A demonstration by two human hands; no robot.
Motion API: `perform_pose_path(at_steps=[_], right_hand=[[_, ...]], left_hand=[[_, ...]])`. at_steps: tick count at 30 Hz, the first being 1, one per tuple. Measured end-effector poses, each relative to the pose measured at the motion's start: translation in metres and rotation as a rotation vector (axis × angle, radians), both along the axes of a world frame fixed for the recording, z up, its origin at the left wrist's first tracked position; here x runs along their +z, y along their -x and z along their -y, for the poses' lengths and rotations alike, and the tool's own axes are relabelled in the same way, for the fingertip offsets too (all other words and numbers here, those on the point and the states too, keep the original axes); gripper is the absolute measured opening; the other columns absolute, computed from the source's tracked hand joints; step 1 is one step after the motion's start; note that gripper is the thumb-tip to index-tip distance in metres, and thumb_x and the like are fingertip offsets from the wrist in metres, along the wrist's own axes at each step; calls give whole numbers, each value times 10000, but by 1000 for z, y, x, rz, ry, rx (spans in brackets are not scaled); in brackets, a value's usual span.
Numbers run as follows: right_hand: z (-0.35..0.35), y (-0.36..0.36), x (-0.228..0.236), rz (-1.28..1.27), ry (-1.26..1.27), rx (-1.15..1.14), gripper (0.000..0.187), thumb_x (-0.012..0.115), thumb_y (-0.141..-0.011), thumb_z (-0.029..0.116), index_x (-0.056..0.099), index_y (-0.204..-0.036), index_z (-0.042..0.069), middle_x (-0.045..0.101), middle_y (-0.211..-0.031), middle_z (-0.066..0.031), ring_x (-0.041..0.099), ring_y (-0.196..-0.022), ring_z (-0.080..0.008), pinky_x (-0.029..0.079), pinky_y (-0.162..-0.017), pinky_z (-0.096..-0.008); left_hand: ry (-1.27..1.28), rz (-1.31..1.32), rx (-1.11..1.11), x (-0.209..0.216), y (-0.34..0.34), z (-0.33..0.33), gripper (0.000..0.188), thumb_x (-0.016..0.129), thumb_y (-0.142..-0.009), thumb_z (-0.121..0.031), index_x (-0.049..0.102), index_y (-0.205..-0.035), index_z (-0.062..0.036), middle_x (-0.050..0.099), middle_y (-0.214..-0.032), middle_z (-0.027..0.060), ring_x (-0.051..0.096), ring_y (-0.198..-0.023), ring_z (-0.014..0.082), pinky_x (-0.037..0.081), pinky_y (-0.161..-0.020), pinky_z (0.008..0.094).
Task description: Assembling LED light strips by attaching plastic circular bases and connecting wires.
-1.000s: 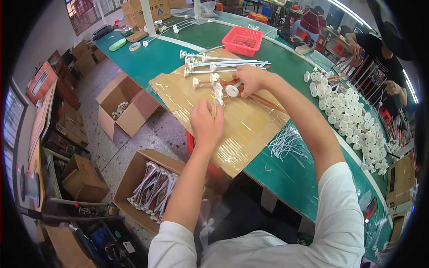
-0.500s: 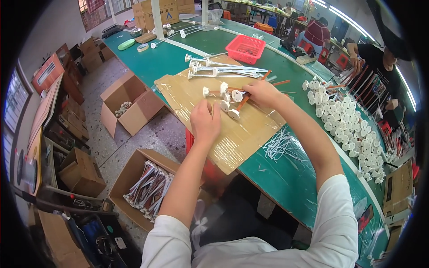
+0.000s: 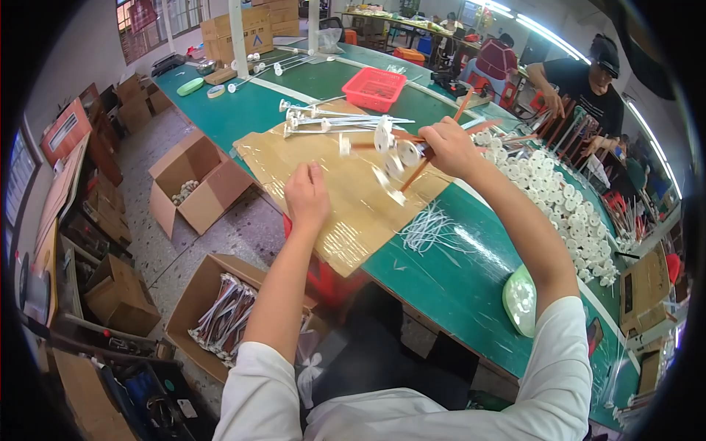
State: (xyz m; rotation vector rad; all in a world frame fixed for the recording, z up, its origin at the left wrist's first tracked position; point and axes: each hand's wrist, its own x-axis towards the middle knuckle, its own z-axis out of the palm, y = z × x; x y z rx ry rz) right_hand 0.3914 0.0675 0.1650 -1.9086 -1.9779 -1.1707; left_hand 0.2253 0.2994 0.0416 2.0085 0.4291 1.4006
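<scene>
My right hand (image 3: pixel 450 147) is raised over the far right part of a taped cardboard sheet (image 3: pixel 342 198). Its fingers are closed around a bundle of brown rods with white round discs (image 3: pixel 384 136) on their ends; the discs point left and down, slightly blurred. Apart from the bundle, my left hand (image 3: pixel 307 197) hovers over the sheet's left side with its fingers curled in, and nothing shows in it. Beyond both hands lie several white rods with disc ends (image 3: pixel 326 123) on the sheet's far edge.
A red plastic basket (image 3: pixel 373 90) stands behind the white rods. White discs (image 3: pixel 555 195) are heaped at right, near a co-worker (image 3: pixel 588 88). Loose white strips (image 3: pixel 430 229) and a pale green dish-like object (image 3: pixel 521 301) lie closer. Two open cartons (image 3: pixel 243 268) (image 3: pixel 213 209) sit on the floor at left.
My right hand has lifted the rod bundle up and to the right. My left hand has come away from the discs. The green object has come into sight beside my right forearm.
</scene>
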Motion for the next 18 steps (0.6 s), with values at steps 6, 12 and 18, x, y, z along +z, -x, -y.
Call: perform_pose_path(at_steps=[6,12,18], right_hand=[[85,56,42,-58,188,-107,274,715,-704,152,464,-803,100,569,-635,-40,564,-608,-253,408,-595,-369],[158,142,94,-54,206,-166,306,713,-614,50,474,-804,73,509,-611,-87,544,-600,-312,409,-603,-403],[200,210,105,-167,314,-394,311,735,-666,80,472,-831,75,539,-638,-100,566,-645,-328,417,-599,-433]], left_hand=[[50,-158,-81,5,0,6,326,472,-964,-264,518,-780,1,566,-741,217,550,-731,414,424,-680,482],[78,-79,-209,18,9,18,323,509,-958,-311,632,-1015,-18,620,-806,117,590,-753,268,455,-705,406],[376,440,-1582,121,115,163,551,560,-922,-426,472,-1344,-83,306,-1496,130,432,-1275,223,496,-904,411]])
